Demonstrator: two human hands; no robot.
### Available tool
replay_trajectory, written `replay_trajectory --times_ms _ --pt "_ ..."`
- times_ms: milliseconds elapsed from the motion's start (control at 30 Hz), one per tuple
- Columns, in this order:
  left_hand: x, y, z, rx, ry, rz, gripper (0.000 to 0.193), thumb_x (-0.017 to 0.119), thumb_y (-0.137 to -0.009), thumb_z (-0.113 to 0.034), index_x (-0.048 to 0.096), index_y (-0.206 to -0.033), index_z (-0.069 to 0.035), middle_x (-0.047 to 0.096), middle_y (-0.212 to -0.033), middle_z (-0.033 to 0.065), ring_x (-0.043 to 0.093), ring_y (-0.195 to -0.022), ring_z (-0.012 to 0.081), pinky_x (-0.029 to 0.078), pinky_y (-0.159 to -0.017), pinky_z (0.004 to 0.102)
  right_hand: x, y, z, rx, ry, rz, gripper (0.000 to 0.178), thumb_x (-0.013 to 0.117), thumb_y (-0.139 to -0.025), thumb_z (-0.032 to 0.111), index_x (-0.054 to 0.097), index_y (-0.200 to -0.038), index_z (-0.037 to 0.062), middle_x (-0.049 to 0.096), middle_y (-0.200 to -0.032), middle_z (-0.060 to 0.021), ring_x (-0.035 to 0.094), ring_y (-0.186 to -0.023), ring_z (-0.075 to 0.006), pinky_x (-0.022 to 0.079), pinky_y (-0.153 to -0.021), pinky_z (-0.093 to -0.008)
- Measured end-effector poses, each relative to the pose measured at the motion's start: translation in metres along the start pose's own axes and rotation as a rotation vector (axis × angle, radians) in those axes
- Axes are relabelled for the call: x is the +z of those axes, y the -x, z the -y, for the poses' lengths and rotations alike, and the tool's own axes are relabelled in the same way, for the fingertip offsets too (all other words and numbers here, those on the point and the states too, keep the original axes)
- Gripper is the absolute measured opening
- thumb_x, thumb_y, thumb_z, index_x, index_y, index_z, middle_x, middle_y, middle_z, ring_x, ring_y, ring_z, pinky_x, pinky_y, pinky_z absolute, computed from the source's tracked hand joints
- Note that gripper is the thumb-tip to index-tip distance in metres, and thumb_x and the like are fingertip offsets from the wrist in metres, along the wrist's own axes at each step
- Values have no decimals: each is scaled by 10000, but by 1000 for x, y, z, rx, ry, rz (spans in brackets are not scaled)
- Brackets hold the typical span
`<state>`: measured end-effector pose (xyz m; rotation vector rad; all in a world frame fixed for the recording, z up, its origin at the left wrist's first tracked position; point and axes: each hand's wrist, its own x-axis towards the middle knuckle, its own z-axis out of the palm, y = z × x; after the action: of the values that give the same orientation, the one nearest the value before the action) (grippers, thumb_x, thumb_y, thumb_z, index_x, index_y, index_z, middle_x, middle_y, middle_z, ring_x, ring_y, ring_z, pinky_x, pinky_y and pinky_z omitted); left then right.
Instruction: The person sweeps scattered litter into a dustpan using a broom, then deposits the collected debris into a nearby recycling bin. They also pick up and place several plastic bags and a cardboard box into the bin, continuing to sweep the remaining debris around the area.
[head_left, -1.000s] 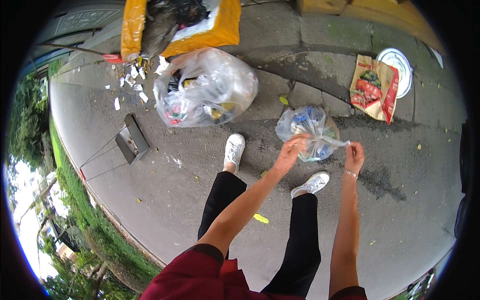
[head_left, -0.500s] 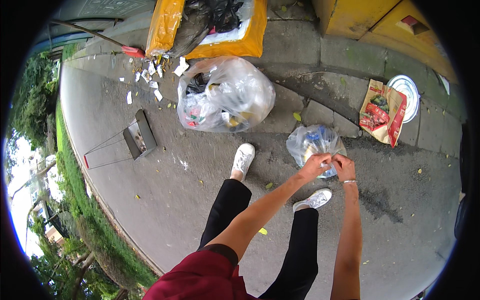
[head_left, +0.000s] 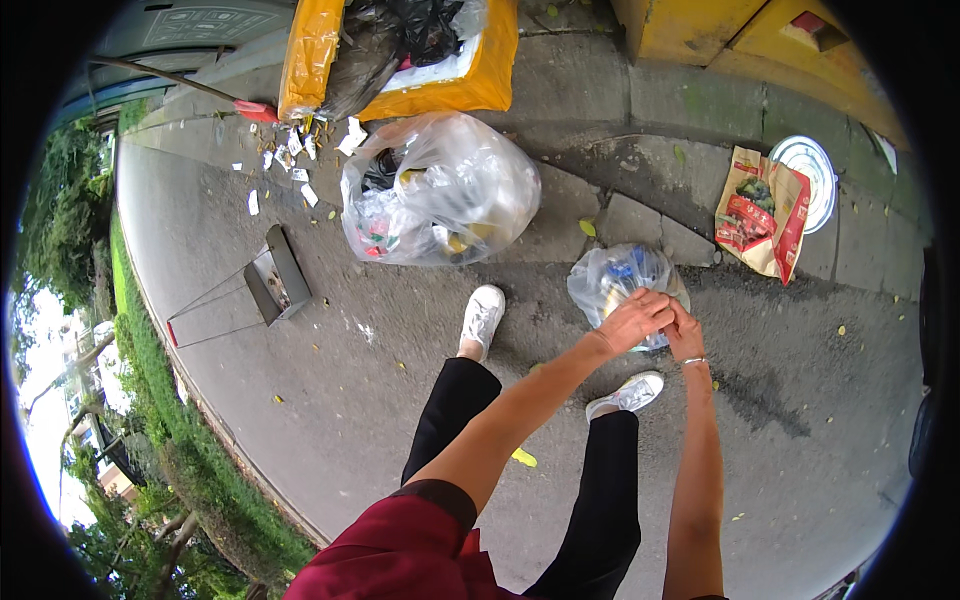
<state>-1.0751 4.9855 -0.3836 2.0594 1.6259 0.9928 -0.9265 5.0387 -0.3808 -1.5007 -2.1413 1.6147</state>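
Meeting right of the frame's centre, the left hand (head_left: 638, 319) and right hand (head_left: 685, 333) pinch a small clear bag (head_left: 622, 270), grip narrow.

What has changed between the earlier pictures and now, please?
The left hand and right hand, apart one second ago, have come together at the top of the small clear bag, the left moving rightward, the right leftward. The large clear bag, dustpan and paper bag stayed put.

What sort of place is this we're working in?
Outdoors, probably a paved roadside spot where rubbish is gathered: a large clear bag of mixed refuse sits beside an orange-yellow box holding black plastic, and a grey dustpan lies on the asphalt.
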Motion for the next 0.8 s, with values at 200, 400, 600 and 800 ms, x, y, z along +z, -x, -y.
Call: replay_trajectory --times_ms 200,400,600,800 --pt "-7 6 8 22 -123 136 135 592 -652 -124 519 -765 -137 446 -754 10 484 -769 172 361 -751 315 -14 -10 -11 -34 91 108 133 559 -796 56 626 -910 68 619 -703 -133 619 -612 -253 480 -582 -311" --pt "-1 57 17 -362 -67 146 133 591 -723 -91 570 -854 -98 554 -897 20 504 -885 206 376 -798 343 -27 -15 -56 -34 413 -158 98 570 -775 55 641 -843 60 633 -663 -100 635 -608 -205 487 -563 -316" --pt "-148 51 -3 -673 9 7 523 718 -707 -159 463 -1145 -33 484 -1084 166 469 -1002 334 370 -871 412 16 14 -45 23 457 -109 465 709 -673 174 524 -1095 108 623 -944 -120 618 -737 -292 509 -673 -384" --pt "-337 78 116 -976 -371 -778 928 788 -652 -298 247 -1316 59 456 -1127 238 446 -1061 355 351 -939 432 63 -17 -3 304 657 -39 454 701 -700 205 471 -1078 102 551 -1083 -156 590 -914 -357 492 -748 -457"
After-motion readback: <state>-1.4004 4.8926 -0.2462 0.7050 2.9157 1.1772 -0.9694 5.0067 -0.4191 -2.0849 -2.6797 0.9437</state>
